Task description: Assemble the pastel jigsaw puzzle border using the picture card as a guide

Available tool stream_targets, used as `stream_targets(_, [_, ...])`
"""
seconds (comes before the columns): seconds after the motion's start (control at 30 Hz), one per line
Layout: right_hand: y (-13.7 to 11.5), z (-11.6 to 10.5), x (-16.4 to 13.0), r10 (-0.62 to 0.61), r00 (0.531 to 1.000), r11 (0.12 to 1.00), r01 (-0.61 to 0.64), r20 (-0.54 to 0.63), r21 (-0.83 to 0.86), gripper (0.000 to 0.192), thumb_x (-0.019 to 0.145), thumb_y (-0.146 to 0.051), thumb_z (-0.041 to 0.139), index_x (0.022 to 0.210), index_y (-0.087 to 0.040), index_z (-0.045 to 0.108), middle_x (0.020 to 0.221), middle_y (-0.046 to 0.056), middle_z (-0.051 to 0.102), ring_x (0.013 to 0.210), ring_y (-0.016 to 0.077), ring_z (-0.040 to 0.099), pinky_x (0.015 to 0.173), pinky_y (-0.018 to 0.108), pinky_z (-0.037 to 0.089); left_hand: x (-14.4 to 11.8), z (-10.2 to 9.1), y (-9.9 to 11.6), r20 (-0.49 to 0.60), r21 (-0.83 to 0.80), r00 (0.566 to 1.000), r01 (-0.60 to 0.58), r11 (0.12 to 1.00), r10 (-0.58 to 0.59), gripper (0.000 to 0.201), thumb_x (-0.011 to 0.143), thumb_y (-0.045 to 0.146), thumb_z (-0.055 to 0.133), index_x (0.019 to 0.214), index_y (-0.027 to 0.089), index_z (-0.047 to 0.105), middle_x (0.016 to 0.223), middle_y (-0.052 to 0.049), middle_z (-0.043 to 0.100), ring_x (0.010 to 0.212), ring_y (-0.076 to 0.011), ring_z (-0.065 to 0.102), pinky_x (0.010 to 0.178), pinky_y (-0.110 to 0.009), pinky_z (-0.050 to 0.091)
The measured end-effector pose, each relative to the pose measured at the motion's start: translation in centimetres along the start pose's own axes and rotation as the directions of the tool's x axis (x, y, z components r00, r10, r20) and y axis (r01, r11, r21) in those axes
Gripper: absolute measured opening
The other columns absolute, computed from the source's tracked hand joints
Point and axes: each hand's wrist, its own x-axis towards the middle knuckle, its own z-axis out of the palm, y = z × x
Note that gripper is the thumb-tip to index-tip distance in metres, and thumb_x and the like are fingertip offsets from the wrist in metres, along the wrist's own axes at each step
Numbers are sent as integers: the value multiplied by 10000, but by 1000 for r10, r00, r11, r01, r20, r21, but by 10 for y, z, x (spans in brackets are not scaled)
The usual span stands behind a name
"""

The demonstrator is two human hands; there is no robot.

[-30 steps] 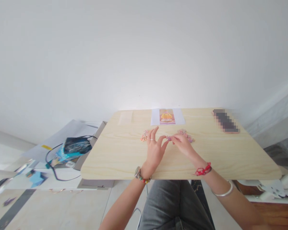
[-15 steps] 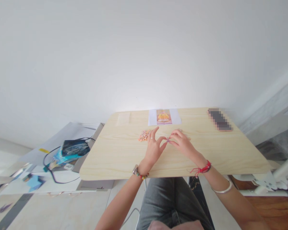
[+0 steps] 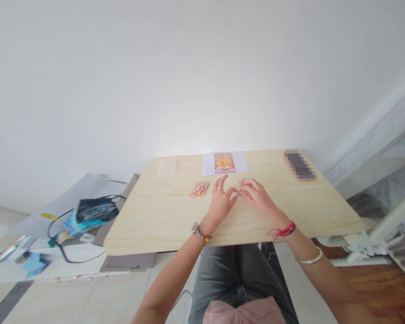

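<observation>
**Fig.: two hands meeting over a small piece at counter centre**

Largest item: pale wood-grain counter [image 3: 162, 216], rounded corners, set against a white wall. Left of it, lower down, a grey surface carrying a dark blue pouch [image 3: 96, 208] w/ black cable looped round it. Below the near edge: person's grey-trousered lap.

On the counter, far edge, centre: printed sheet [image 3: 224, 163] w/ a yellow-orange figure on pink. Far right corner: dark flat object [image 3: 299, 165], pixelated, identity cannot be told. Left of the hands, apart from them: small heap of orange-pink pieces [image 3: 199, 189].

Left hand [image 3: 221, 203]: wrist w/ watch and bead bracelet near the counter's front edge, ring on one finger, index raised, thumb and a finger closed toward the middle. Right hand [image 3: 258, 198]: red cord at wrist, silver bangle further up the forearm, fingers curled forward. Fingertips of both hands meet on a tiny purple piece [image 3: 239, 192], pinched between them just above the counter, approx. centre, near side of the printed sheet. A few more pale pieces [image 3: 243, 182] lie just beyond the right hand; detail too small to tell.
</observation>
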Motion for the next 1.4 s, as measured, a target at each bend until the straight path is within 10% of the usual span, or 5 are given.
stream_targets(0.53, [57, -15, -2, 143, 979, 986, -127, 146, -112, 163, 833, -258, 523, 947, -178, 607, 961, 85, 542, 933, 214, 527, 844, 394, 444, 40, 44, 0, 188, -5, 980, 63, 998, -60, 301, 761, 227, 621, 1052, 181, 558, 1328, -166, 340, 1237, -315, 331, 932, -505, 393])
stream_targets(0.9, [55, -15, -26, 358, 911, 933, -356, 207, -46, 595, 766, -277, 575, 1314, -215, 352, 1145, 108, 479, 1088, 246, 487, 934, 418, 388, 14, 8, -24, 243, 91, 967, 60, 994, -81, 457, 785, 224, 581, 1203, 152, 410, 1280, -168, 398, 1165, -284, 423, 941, -470, 403])
stream_targets(1.2, [57, -11, 23, 293, 847, 949, -312, 443, -30, 603, 638, -263, 693, 1200, -185, 491, 1092, 99, 482, 1009, 229, 508, 888, 353, 410, -8, -27, -46, 84, 113, 982, 156, 981, -166, 390, 817, 243, 524, 1186, 165, 423, 1233, -168, 442, 1058, -276, 524, 900, -485, 436])
stream_targets(1.4, [47, 1, 46, 180, 822, 973, -228, 541, 22, 463, 616, -236, 709, 1053, -165, 573, 1050, 87, 504, 972, 217, 517, 862, 320, 414, -29, -16, -51, 249, -62, 958, 160, 985, -140, 371, 802, 223, 521, 1160, 171, 437, 1149, -135, 494, 905, -206, 596, 810, -405, 502])
